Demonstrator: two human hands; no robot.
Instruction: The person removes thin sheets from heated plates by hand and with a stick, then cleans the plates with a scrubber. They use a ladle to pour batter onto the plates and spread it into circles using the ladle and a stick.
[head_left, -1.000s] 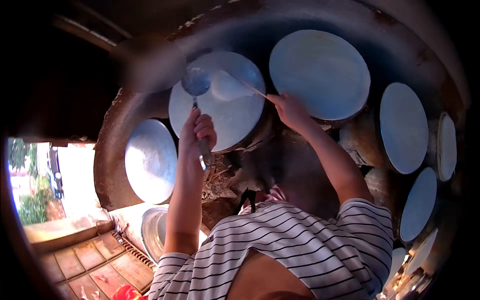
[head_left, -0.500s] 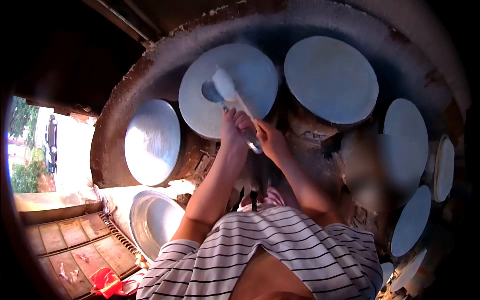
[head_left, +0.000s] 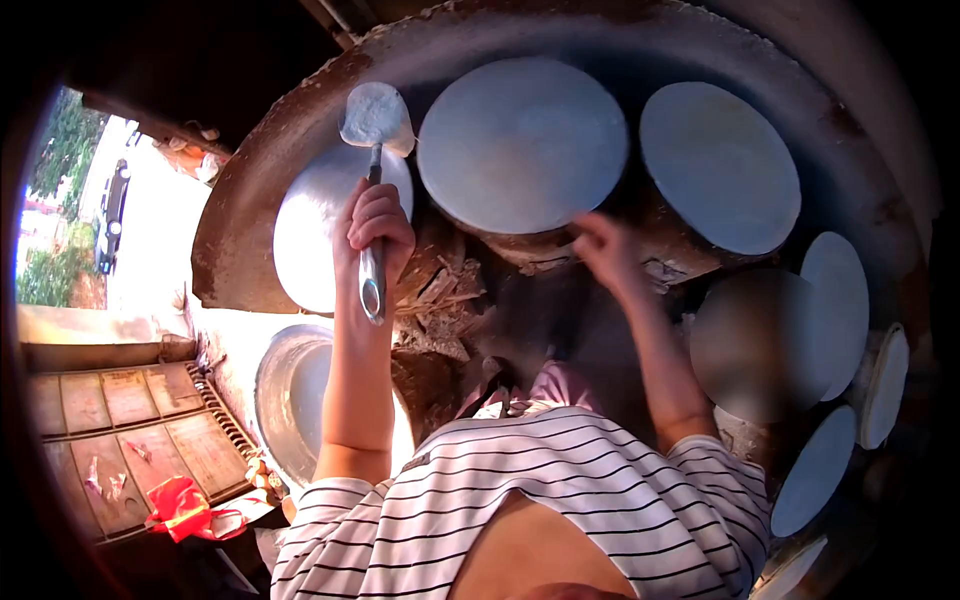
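My left hand (head_left: pixel 378 228) grips the metal handle of a ladle (head_left: pixel 375 115) whose bowl is coated with white batter. The ladle's bowl hangs over the far edge of a shiny round pan (head_left: pixel 305 245) on the left of the clay stove. My right hand (head_left: pixel 605 250) is blurred and sits at the near rim of the large central round plate (head_left: pixel 520 140), which is covered by a pale, even layer. Whether the right hand holds anything is unclear.
More round plates ring the stove: one at the right (head_left: pixel 720 165), others down the right side (head_left: pixel 840 310) (head_left: pixel 815 470). A metal basin (head_left: pixel 290 400) stands below my left arm. Firewood scraps (head_left: pixel 440 300) lie in the stove's middle. A red cloth (head_left: pixel 185 505) lies at lower left.
The ladle has lifted off the central plate and swung left over the shiny pan. My right hand has let go near the handle and moved right to the plate's rim.
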